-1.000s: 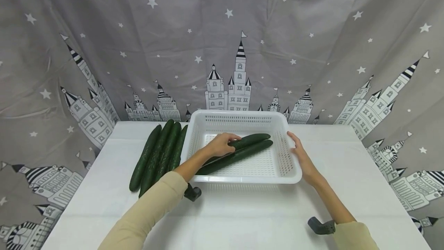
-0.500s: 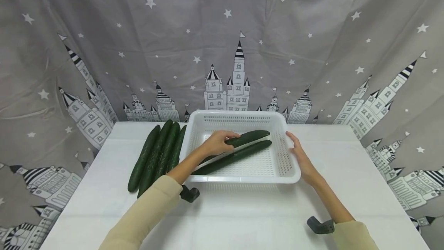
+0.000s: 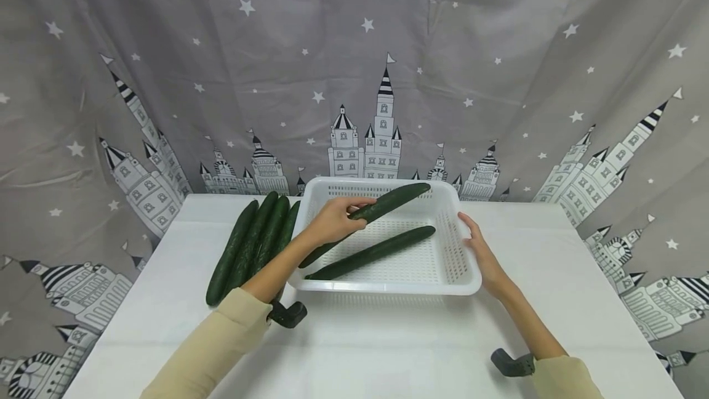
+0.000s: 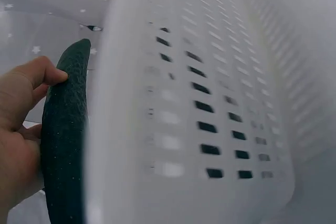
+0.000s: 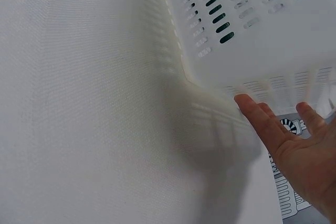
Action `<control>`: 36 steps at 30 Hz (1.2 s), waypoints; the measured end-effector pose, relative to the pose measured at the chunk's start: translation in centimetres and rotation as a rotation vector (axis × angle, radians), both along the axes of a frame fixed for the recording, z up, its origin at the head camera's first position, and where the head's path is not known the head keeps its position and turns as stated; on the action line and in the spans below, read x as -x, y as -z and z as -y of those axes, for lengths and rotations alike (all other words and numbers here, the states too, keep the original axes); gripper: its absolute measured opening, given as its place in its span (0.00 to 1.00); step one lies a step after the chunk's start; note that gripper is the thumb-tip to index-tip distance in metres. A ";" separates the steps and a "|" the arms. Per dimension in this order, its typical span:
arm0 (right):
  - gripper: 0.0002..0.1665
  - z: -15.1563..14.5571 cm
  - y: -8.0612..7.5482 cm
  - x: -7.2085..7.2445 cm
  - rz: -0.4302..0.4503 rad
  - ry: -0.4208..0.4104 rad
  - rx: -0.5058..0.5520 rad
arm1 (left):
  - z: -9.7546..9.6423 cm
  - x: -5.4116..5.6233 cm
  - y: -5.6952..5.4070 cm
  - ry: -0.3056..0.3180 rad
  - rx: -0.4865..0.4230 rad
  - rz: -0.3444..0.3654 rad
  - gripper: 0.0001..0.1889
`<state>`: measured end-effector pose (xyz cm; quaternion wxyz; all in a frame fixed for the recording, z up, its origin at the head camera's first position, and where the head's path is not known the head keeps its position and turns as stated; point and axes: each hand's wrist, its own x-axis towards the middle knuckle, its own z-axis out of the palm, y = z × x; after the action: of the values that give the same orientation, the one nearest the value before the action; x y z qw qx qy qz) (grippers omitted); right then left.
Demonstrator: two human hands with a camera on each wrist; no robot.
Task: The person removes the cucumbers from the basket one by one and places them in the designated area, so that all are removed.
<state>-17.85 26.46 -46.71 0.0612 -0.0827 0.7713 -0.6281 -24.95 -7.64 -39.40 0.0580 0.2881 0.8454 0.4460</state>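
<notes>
My left hand [image 3: 334, 224] grips a long dark green cucumber [image 3: 397, 198] near its middle, thumb and fingers on either side of it. The cucumber slants over the white perforated plastic basket [image 3: 388, 287], its far end level with the back wall in the head view. In the left wrist view the same cucumber [image 4: 65, 124] shows beside the basket's wall. A second cucumber [image 3: 373, 254] lies diagonally on the basket floor. At the basket's right side my right hand [image 3: 485, 257] rests against the outer wall, its fingers [image 5: 262, 124] extended.
Several more cucumbers [image 3: 231, 254] lie side by side on the white tablecloth [image 3: 388, 350], left of the basket. A grey curtain [image 3: 471, 29] printed with castles and stars hangs behind the table. Dark wrist-camera mounts [image 3: 288, 314] sit on both forearms.
My left hand has raised one cucumber off the basket floor and drawn it up and leftward, apart from the other. My right hand has stayed at the basket's side.
</notes>
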 end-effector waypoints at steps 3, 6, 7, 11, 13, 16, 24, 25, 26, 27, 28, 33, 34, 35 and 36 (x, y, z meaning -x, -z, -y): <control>0.35 0.0 0.0 -0.1 -0.005 -0.003 0.007 | 0.7 -0.5 -0.9 -0.023 -0.011 0.003 0.26; 0.35 0.0 0.0 -0.3 -0.006 -0.006 0.009 | 1.5 -1.0 -1.9 -0.044 -0.027 0.008 0.26; 0.35 0.0 0.0 -0.3 -0.005 -0.008 0.010 | 1.8 -1.2 -2.1 -0.056 -0.032 0.012 0.26; 0.35 0.1 -0.1 -0.4 0.001 -0.010 0.021 | 3.0 -1.9 -3.0 -0.104 -0.040 0.008 0.26; 0.35 0.1 -0.1 -0.4 0.003 -0.011 0.026 | 3.7 -2.3 -3.2 -0.134 -0.040 0.002 0.27; 0.35 0.1 -0.1 -0.3 0.006 -0.010 0.030 | 4.7 -2.8 -3.4 -0.163 -0.049 0.005 0.27; 0.35 0.0 -0.1 -0.2 -0.004 -0.013 0.021 | 7.7 -4.1 -3.5 -0.242 -0.089 0.049 0.28; 0.35 0.0 -0.1 -0.2 -0.006 -0.014 0.020 | 8.0 -4.2 -3.5 -0.254 -0.092 0.057 0.28; 0.35 0.0 -0.1 -0.2 -0.006 -0.013 0.021 | 8.4 -4.4 -3.4 -0.265 -0.092 0.062 0.28; 0.35 -0.1 -0.1 -0.1 -0.005 -0.015 0.024 | 8.8 -4.5 -3.4 -0.277 -0.088 0.067 0.28; 0.35 -0.1 0.0 -0.1 -0.004 -0.015 0.029 | 9.2 -4.6 -3.3 -0.290 -0.081 0.069 0.28; 0.35 -0.1 0.1 0.0 0.004 -0.012 0.036 | 11.5 -5.2 -3.0 -0.331 -0.059 0.087 0.29; 0.35 -0.1 0.2 0.1 0.005 -0.012 0.037 | 12.0 -5.3 -2.9 -0.340 -0.057 0.092 0.29; 0.35 -0.1 0.2 0.1 0.006 -0.012 0.035 | 12.5 -5.4 -2.8 -0.351 -0.054 0.096 0.29; 0.36 -0.1 0.2 0.1 0.005 -0.013 0.035 | 13.0 -5.4 -2.8 -0.362 -0.055 0.102 0.30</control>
<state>-17.92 26.52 -46.90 0.0658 -0.0873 0.7596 -0.6411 -19.52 -20.62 -36.64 0.0115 0.1098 0.8670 0.4859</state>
